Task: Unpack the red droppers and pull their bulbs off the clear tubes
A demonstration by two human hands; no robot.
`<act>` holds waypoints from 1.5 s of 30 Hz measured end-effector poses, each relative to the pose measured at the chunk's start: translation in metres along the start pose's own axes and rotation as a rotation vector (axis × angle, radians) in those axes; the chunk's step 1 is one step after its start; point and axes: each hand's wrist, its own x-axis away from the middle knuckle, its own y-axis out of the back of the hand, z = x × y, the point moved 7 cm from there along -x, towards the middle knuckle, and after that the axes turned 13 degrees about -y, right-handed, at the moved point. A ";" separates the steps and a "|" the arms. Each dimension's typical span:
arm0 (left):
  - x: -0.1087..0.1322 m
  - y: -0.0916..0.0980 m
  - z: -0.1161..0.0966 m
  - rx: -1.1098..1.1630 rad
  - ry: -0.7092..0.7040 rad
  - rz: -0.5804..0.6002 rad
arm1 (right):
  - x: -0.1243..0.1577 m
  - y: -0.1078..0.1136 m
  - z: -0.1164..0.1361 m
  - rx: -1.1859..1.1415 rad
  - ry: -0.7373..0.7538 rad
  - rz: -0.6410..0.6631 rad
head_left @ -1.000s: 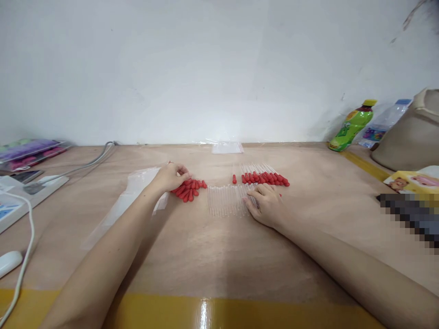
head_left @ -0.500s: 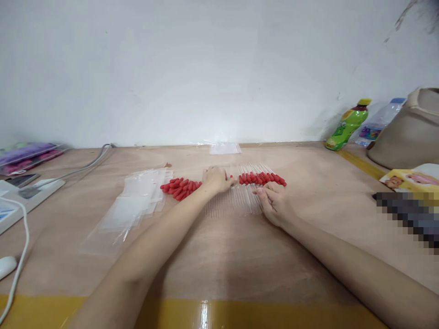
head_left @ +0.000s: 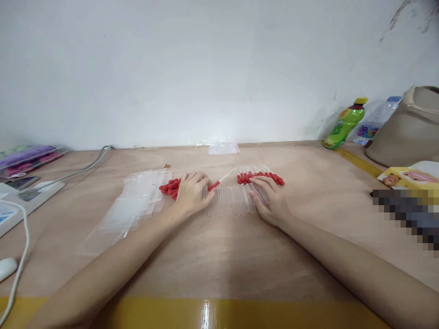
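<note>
My left hand (head_left: 193, 192) rests over a pile of red capsule-shaped pieces (head_left: 168, 188), fingers bent but apart, and hides part of that pile. Just off its thumb and forefinger a single red piece with a thin clear stick (head_left: 213, 186) lies slanted. My right hand (head_left: 269, 201) has its thumb and fingers apart. Its fingertips are at the near edge of a row of red pieces on clear sticks (head_left: 255, 176). Between the hands lies a row of thin clear sticks or tubes (head_left: 228, 201), its right end partly under my right hand.
Clear plastic bags (head_left: 133, 201) overlap on the left, and another bag (head_left: 223, 148) lies by the wall. A power strip (head_left: 34, 201) with cables is far left. A green bottle (head_left: 345, 124), a clear bottle (head_left: 377, 121) and a beige bag (head_left: 404, 132) stand at right.
My left hand has moved left from the clear sticks to the red pile, and its fingers have spread. A slanted red-tipped stick now shows beside it. My right hand's pinch has opened.
</note>
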 end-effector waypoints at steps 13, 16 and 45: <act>0.047 0.000 -0.031 0.099 -0.253 -0.234 | 0.018 -0.026 0.033 0.225 0.308 0.183; 0.046 0.001 -0.033 0.124 -0.237 -0.236 | 0.017 -0.027 0.034 0.211 0.289 0.182; 0.044 0.002 -0.068 0.091 -0.518 -0.269 | 0.028 -0.033 0.053 -0.030 0.386 0.252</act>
